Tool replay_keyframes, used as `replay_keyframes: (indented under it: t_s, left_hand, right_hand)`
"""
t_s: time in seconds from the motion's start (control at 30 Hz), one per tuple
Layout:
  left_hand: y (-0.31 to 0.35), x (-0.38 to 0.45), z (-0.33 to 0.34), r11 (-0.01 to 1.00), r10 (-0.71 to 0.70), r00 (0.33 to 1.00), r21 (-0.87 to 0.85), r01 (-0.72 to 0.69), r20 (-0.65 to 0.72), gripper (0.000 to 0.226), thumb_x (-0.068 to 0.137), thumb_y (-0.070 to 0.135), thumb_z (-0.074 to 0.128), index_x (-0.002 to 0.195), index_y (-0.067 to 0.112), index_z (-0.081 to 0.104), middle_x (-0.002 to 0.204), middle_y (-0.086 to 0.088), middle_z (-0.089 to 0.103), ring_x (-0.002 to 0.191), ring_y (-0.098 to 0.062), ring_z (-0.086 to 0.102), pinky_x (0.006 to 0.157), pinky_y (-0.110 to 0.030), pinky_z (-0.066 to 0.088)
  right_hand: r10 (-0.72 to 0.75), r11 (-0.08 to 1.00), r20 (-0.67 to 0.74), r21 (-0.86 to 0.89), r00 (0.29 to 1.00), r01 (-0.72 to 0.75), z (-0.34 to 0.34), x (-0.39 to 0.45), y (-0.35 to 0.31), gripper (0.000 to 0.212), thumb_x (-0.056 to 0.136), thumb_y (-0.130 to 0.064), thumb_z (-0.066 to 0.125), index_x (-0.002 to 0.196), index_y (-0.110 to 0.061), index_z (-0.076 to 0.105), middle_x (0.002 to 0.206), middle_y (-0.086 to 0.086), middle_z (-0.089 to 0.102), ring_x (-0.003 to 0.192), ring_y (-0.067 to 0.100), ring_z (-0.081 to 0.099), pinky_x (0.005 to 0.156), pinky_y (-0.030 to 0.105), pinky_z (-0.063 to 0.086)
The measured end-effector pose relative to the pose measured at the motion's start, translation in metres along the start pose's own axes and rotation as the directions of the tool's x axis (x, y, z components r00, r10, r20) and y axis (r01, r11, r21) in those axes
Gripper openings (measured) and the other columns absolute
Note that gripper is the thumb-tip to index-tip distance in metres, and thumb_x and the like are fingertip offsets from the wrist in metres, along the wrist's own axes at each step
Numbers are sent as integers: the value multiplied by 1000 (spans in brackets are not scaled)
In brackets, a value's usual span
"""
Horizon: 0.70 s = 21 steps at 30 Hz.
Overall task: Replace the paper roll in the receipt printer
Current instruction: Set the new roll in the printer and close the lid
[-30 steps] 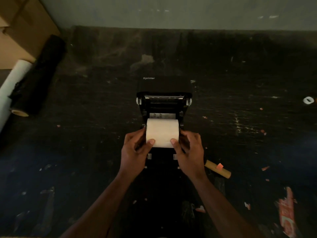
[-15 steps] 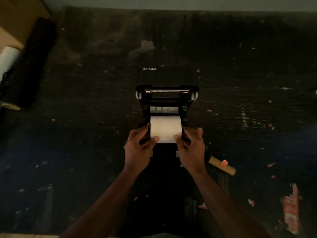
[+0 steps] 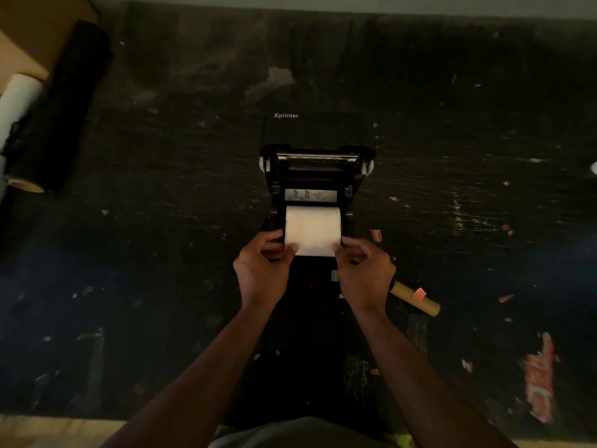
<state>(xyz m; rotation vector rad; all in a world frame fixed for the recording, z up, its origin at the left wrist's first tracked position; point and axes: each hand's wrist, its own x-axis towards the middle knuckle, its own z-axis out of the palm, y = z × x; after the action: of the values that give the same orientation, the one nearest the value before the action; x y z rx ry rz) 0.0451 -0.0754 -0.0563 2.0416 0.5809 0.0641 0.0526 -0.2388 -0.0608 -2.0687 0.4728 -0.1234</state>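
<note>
Since the earlier frame the paper roll (image 3: 312, 230) has gone further up into the open receipt printer (image 3: 315, 176) at frame centre, left hand (image 3: 263, 270) and right hand (image 3: 363, 270) both pinching its near edge, so I would lower it evenly and keep it straight between the side walls.

On the dark worktop (image 3: 161, 253) the black printer (image 3: 316, 176) stands with its lid open. The white paper roll (image 3: 312, 229) sits in the printer's bay, and the left hand (image 3: 263, 270) and right hand (image 3: 365, 273) pinch its near corners. Right of the printer lies a cardboard core (image 3: 416, 299).
</note>
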Motion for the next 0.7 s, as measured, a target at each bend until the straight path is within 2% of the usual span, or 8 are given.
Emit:
replay_keyframes:
  t_s: [0.07,0.17,0.23,0.33,0.4,0.53,0.63,0.7]
  left_hand:
    - [1,-4,-1,996,-65,997,-57,63,-30,24,83,25,85,105,23,77,85,14,76,77,10,70,64,-1,49]
    - [-3,-3,-3,970,-183,982,-150,189,49,20,82,26,85,101,27,77,81,10,79,76,0,75,66,-13,58]
    - [-4,1,-4,904,-306,941,-265,335,145,17,84,22,84,99,25,78,85,8,81,80,-7,78,74,-25,63]
    - [-5,11,-9,804,-399,873,-352,480,280,18,84,22,84,101,16,79,96,-2,82,91,-15,80,82,-29,63]
    - [-6,16,-12,785,-395,848,-350,511,352,26,83,27,85,104,14,78,99,-6,82,94,-17,79,80,-28,62]
    - [-7,23,-16,805,-399,830,-285,521,389,31,81,39,85,101,15,78,98,-4,81,92,-16,80,74,-26,60]
    - [-11,27,-16,844,-388,834,-211,493,393,29,80,40,85,95,16,78,100,-7,82,90,-16,79,72,-26,57]
    - [-10,27,-19,861,-384,829,-167,480,407,31,82,38,84,99,13,77,100,-7,80,85,-15,76,70,-25,54]
  right_hand:
    - [85,994,-4,65,996,-84,-2,0,0,6,85,-17,81,92,-16,80,76,-11,74,69,-7,68,71,10,54]
    - [267,936,102,210,958,-283,-3,7,2,2,83,-16,82,83,-18,80,72,-1,77,69,10,73,70,29,61]
    - [377,855,243,280,894,-437,-5,13,0,4,83,-14,82,84,-16,79,74,1,77,66,12,70,60,24,57]
    - [432,804,396,238,810,-545,-11,21,-2,9,82,-20,83,88,-14,79,77,0,75,64,9,64,58,24,48]
    - [438,808,429,196,790,-555,-14,25,-1,8,84,-21,81,87,-14,78,75,0,73,64,10,63,59,26,46]
    - [416,856,433,112,800,-505,-19,31,-2,9,86,-21,78,80,-15,74,72,-1,68,63,11,58,57,26,44]
    - [393,882,457,57,798,-467,-20,33,0,12,86,-19,78,75,-17,72,68,-2,63,61,10,54,55,23,44]
    - [379,893,468,41,798,-449,-20,34,3,15,84,-16,78,72,-17,71,64,-4,61,59,9,52,51,19,41]
